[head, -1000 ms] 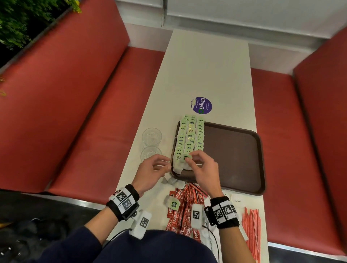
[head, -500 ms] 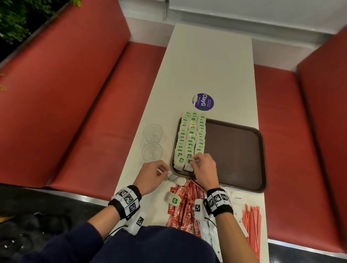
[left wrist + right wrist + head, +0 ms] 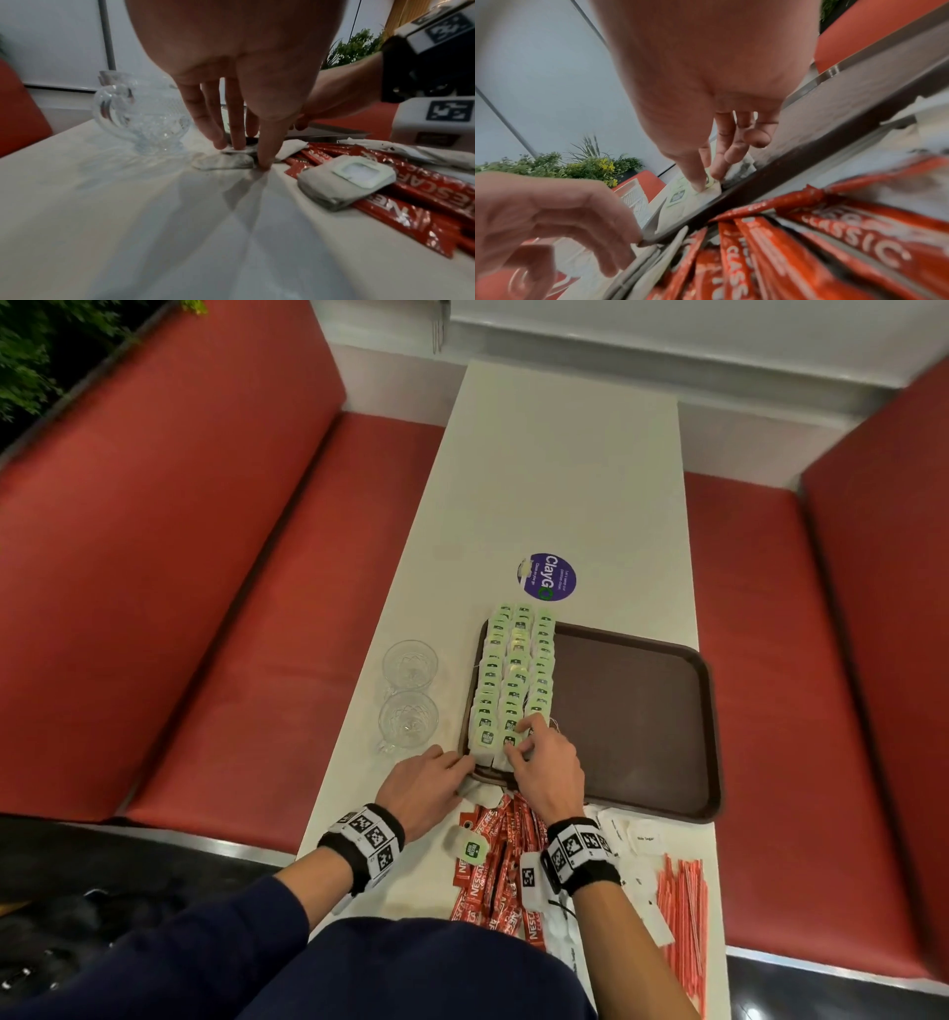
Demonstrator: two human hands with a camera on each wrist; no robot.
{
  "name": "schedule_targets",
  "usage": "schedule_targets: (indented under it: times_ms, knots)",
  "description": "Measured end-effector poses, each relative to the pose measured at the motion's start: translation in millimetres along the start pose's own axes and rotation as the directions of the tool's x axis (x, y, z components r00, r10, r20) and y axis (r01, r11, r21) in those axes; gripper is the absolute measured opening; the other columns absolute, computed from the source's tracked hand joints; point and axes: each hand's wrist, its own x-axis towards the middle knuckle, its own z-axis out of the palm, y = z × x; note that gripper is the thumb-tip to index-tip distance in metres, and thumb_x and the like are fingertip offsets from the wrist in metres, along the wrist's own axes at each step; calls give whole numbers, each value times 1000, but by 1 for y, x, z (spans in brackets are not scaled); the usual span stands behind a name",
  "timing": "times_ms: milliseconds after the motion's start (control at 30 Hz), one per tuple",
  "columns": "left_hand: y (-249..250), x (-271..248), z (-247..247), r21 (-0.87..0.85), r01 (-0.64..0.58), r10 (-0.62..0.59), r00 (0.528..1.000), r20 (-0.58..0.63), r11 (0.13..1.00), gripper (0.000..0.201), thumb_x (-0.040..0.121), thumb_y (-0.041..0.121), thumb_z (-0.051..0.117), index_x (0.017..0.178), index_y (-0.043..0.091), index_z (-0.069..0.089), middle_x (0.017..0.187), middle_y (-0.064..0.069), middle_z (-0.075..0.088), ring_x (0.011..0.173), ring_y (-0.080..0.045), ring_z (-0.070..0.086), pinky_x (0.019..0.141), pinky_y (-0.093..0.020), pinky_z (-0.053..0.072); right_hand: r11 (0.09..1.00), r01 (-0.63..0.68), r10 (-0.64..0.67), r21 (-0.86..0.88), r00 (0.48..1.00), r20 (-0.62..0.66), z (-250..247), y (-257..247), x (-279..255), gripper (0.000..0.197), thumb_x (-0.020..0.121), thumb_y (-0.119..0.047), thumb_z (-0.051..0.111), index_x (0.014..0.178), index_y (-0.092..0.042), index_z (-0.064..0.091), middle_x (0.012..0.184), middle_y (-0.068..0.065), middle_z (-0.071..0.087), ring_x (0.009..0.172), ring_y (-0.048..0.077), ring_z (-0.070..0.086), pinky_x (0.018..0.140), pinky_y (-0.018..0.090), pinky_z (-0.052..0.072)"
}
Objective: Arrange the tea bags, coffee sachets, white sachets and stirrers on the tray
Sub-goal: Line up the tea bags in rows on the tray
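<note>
Three rows of green-tagged tea bags [image 3: 515,675] fill the left side of the brown tray [image 3: 631,711]. My right hand [image 3: 516,744] is over the tray's near-left corner; thumb and forefinger pinch the tag of the nearest tea bag [image 3: 680,195] in the middle row. My left hand [image 3: 462,770] reaches down to the table by that corner, its straight fingers [image 3: 237,142] touching loose tea bags [image 3: 223,162]. Red coffee sachets [image 3: 493,865] are heaped at the near edge with one tea bag [image 3: 470,847] on them. White sachets [image 3: 637,839] and orange stirrers [image 3: 685,916] are to the right.
Two cut-glass cups [image 3: 410,665] [image 3: 408,719] stand left of the tray, close to my left hand. A round purple sticker [image 3: 547,576] is on the white table [image 3: 565,480] beyond the tray. Red benches run along both sides. The tray's right part is bare.
My right hand has set a tea bag down at the near end of the rows. My left hand dropped from beside it to the loose tea bags on the table.
</note>
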Motion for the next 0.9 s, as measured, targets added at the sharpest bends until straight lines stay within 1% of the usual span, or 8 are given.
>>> schedule_targets:
  times_ms: [100,300,400,467,600,700,800,900]
  knots:
    - [-3,-3,5,31,-26,28,998,-62,999,22,87,26,83,103,23,68,91,7,74,82,-21,66,53,-34,50,1000,15,-15,-22,1000,-10,-1,-5,-3,25,101,-38,72,117,-39,54,91,-16,63,101,14,63,78,42,60]
    - [-9,-16,-14,-283,159,-186,980,-72,946,12,103,43,68,106,32,72,98,15,72,94,-11,63,70,-33,52,984,157,-160,82,986,39,-17,-20,-13,14,103,-43,69,114,-38,63,97,-18,62,95,5,58,80,33,51]
    - [-12,-22,-29,-579,178,-238,971,-30,795,8,102,38,73,109,33,75,98,19,76,93,1,68,81,-26,56,940,256,-296,227,942,160,-32,-32,-23,17,99,-44,76,113,-38,69,102,-18,69,94,3,61,79,21,48]
    - [-10,-21,-40,-725,176,-288,957,-32,666,8,102,30,74,110,27,76,93,17,80,91,1,74,83,-21,58,925,193,-285,326,921,266,-39,-40,-30,27,95,-43,83,118,-40,69,110,-18,73,101,2,67,81,15,51]
    - [-1,-17,-52,-898,168,-402,916,-10,406,10,103,22,75,112,16,75,93,3,83,86,-16,80,86,-33,65,854,6,-195,521,931,309,-42,-46,-38,31,95,-27,86,120,-30,69,105,-6,81,99,8,77,91,26,60]
    - [5,-17,-54,-948,152,-425,905,19,281,9,103,20,74,108,13,72,93,-4,84,90,-24,81,88,-39,65,793,2,-163,609,964,209,-47,-46,-40,19,97,-22,84,113,-20,73,104,-1,81,98,17,77,89,33,63]
    - [6,-17,-49,-923,190,-350,935,65,336,7,101,20,78,102,17,71,93,-1,83,92,-21,80,86,-39,66,766,1,-124,643,981,147,-54,-45,-38,10,101,-18,78,110,-21,77,108,-1,80,100,21,77,84,43,67]
    - [1,-18,-40,-828,215,-286,956,69,518,7,98,19,79,102,23,75,94,7,81,91,-8,76,89,-31,62,842,59,-122,537,989,83,-64,-40,-31,14,103,-19,73,109,-30,80,113,-10,78,100,13,76,83,35,66]
